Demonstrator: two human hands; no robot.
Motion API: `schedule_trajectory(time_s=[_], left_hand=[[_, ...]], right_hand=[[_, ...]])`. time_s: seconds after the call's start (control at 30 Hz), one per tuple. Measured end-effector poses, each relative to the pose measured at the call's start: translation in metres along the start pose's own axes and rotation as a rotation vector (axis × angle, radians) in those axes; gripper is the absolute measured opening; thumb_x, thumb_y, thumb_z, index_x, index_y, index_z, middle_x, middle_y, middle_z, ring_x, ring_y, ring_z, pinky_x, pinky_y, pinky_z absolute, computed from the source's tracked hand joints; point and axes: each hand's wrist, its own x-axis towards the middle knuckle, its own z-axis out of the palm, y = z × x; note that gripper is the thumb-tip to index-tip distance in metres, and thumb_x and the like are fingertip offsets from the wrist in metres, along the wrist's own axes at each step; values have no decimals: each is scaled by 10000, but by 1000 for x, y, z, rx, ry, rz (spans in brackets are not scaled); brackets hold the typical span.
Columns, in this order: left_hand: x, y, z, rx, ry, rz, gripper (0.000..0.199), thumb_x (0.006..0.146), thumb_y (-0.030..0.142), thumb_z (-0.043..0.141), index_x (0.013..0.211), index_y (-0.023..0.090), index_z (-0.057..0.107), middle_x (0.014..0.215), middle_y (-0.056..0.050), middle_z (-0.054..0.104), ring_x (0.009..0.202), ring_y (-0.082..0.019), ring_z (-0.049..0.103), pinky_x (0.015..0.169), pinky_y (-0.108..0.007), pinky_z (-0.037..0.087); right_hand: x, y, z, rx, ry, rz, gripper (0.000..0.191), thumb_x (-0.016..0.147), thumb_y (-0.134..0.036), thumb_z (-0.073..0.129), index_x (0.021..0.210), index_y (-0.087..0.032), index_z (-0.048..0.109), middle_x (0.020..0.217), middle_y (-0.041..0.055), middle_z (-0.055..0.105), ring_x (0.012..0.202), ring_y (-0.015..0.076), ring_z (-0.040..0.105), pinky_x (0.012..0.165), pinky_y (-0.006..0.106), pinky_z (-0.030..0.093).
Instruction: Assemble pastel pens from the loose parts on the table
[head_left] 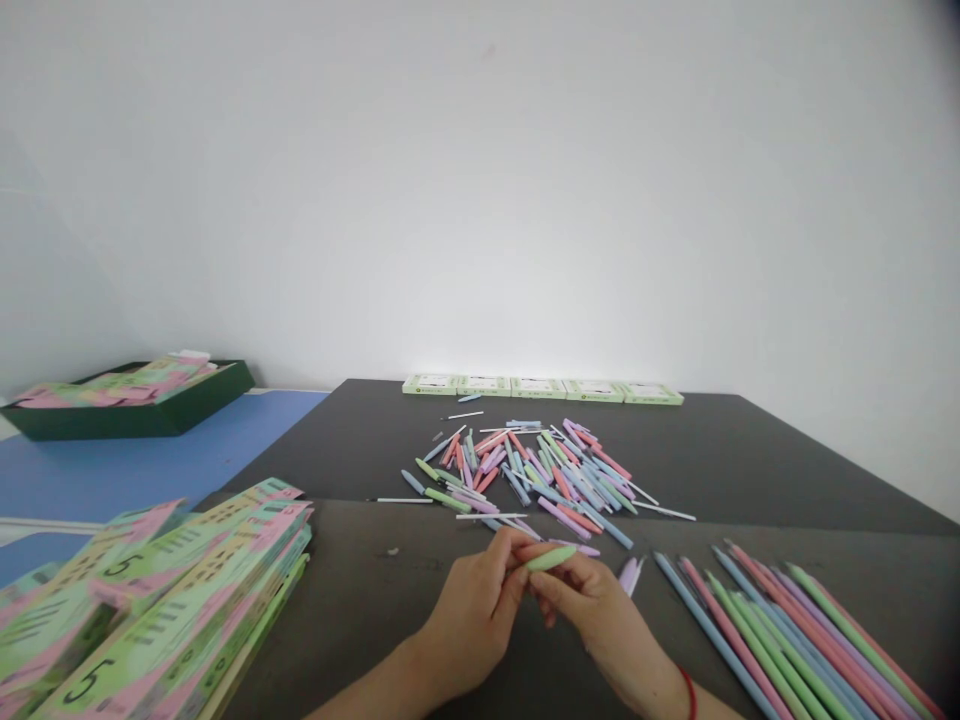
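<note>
Both hands meet over the near part of the black table. A light green pen part (551,558), tapered at its right end, is pinched between them. My left hand (480,605) closes on its left end with thumb and fingertips. From the right, my right hand (589,605), with a red cord at the wrist, grips the same piece with thumb and forefinger. Fingers hide its left end, so I cannot tell whether it is a cap or a barrel. Just beyond the hands lies a heap of loose pastel pen parts (559,470) with thin white refills (664,511) among them.
Long pastel pens (780,630) lie side by side at the right. Green-and-pink printed packets (187,600) are stacked at the left. Several flat pale green boxes (538,387) line the table's far edge. A dark green tray (217,390) of packets stands on a blue surface (277,415).
</note>
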Motion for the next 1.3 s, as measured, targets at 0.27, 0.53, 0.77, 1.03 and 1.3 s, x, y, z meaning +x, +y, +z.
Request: schedule_trajectory(time_s=[0.27,0.53,0.77,1.03,1.3], left_hand=[[0,-3,-5,437,-86,-6,255,916,196,372,1170,220,387,965,-51,648,852,-211,615,741,-302,421],[-2,-6,-2,595,-211,-78,571,793,92,396,1316,198,195,996,-60,626,852,-225,602,735,-331,420],[-6,-16,6,616,-295,-126,580,770,98,414,1311,189,222,973,-67,640,857,-242,607,736,-333,399],[-7,-21,1,570,-266,-107,573,766,58,388,1300,199,236,909,-31,633,797,-217,597,697,-299,380],[-2,-17,-1,552,-240,-111,501,741,33,400,1209,197,330,870,-16,638,749,-206,601,669,-282,373]], right_hand=[[-5,-21,-42,-707,-63,-315,147,811,-137,574,933,-218,565,863,17,608,770,167,560,715,287,430],[-6,-12,-32,-874,-110,-253,45,838,-163,594,803,-192,597,769,-4,629,729,157,574,658,249,390],[-5,-10,-27,-784,-87,-210,45,833,-174,590,790,-183,595,746,-8,625,691,143,562,619,233,376],[-7,-8,-24,-872,-105,-224,40,820,-173,578,815,-192,612,770,15,655,708,167,573,618,243,355],[-4,-10,-26,-844,-101,-221,45,805,-160,566,798,-187,601,732,-2,631,650,138,542,573,220,324]])
